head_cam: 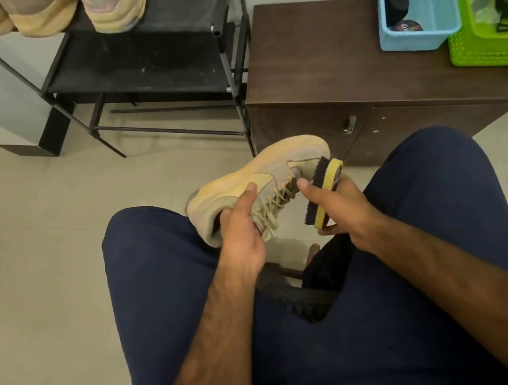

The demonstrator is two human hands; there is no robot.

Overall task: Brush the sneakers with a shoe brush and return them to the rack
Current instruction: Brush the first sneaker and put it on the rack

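Note:
A tan sneaker (263, 174) with beige laces lies on its side above my knees, toe pointing up and right. My left hand (240, 228) grips it at the heel and collar, thumb across the upper. A shoe brush (321, 192) with a yellow back and dark bristles is held in my right hand (339, 206), with its bristles against the sneaker's laces and tongue. Other tan sneakers (114, 5) stand on the top shelf of the black shoe rack (157, 64) at the upper left.
A brown cabinet (344, 76) stands right of the rack. On it sit a blue basket (416, 7) holding dark items and a green basket (494, 7) with black cords. My legs in navy trousers fill the lower view, over a tiled floor.

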